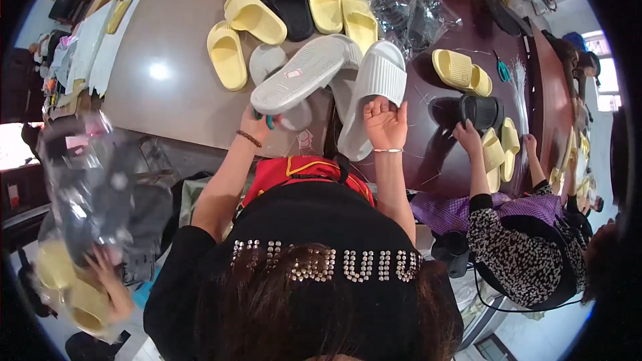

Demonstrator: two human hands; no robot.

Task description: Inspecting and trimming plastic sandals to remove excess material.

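My left hand [257,126] grips one end of a light grey slide slipper [304,70], its ribbed sole turned up with a small white and red label on it. A bit of teal handle [269,121] shows in the same hand; the rest of that tool is hidden. My right hand [386,124] is palm up, its fingers curled at the strap of a second grey slide [382,80], which stands tilted with its ribbed strap facing up. Below the first slide, a further grey slipper [266,60] lies partly covered on the table.
Yellow slides [227,55] and black slides [289,8] lie beyond my hands. Crumpled clear plastic [411,17] sits further right. A co-worker at right handles a black slide [481,112] near teal scissors [501,68]. At left, another person's hand [110,281] is near yellow slides and plastic bags.
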